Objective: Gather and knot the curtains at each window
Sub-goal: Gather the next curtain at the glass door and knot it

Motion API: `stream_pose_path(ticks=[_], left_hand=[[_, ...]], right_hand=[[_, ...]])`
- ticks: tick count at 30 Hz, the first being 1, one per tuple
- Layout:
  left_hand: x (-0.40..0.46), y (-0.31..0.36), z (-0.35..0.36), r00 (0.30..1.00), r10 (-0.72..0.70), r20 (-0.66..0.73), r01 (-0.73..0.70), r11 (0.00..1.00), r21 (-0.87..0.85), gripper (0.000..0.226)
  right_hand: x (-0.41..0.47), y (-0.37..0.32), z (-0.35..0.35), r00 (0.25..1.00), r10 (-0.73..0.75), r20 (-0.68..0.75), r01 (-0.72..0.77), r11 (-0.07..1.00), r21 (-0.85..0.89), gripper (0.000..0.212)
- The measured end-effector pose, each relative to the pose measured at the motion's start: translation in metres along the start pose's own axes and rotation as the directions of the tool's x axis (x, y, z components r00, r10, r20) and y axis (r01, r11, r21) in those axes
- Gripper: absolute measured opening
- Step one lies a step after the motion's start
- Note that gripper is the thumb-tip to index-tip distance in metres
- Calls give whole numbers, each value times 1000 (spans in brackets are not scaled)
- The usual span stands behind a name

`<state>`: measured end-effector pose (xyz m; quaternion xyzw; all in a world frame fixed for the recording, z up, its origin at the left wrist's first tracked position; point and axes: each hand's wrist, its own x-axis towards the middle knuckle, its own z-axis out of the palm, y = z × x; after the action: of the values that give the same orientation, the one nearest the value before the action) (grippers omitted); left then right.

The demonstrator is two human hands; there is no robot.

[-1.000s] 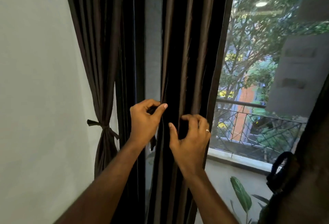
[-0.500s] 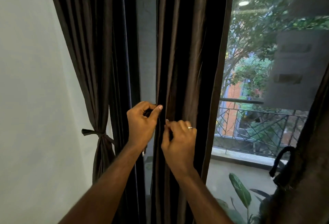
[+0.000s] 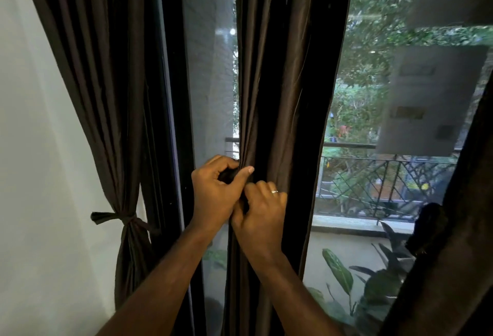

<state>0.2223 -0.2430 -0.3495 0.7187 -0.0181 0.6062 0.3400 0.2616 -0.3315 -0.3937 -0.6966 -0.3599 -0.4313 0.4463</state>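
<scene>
White wall (image 3: 40,175) filled the frame's left, beside a dark brown curtain (image 3: 106,95) already tied with a knot (image 3: 128,219). At centre, the left hand (image 3: 213,194) and right hand (image 3: 262,215), touching each other, both gripped a gathered middle curtain (image 3: 274,82). Window glass (image 3: 373,122) at right showed a balcony railing (image 3: 386,183) and trees.

The middle curtain (image 3: 277,95) is dark brown woven cloth with a faint satin sheen along its folds, and the tied curtain (image 3: 106,95) beside the matt painted white wall (image 3: 34,175) looks like the same cloth. The window glass (image 3: 400,122) is smooth and glossy, throwing back reflections, and the balcony railing (image 3: 373,183) outside seems to be dark metal, though it is blurred. A plain shiny metal ring (image 3: 274,191) sits on the right hand (image 3: 262,215).
</scene>
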Motion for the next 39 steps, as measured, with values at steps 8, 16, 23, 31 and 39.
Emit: stream_pose_path(ticks=[8,16,23,31,39], left_hand=[[10,-14,0,1000,5,18,-5,1000,-1,19],[8,-13,6,997,-64,38,66,995,-68,23],[3,0,13,988,-87,127,102,988,-116,18],[-4,15,10,986,-50,161,73,988,-138,22],[-5,15,4,997,-52,61,52,999,5,12]], right_hand=[[-9,20,-36,953,255,-165,-218,953,210,36],[-8,33,-36,923,304,-234,-252,941,227,15],[-9,27,-18,992,96,-81,-85,988,129,14],[-5,12,-16,997,75,-16,-73,994,78,13],[-5,6,-44,997,-46,-69,52,996,76,13]])
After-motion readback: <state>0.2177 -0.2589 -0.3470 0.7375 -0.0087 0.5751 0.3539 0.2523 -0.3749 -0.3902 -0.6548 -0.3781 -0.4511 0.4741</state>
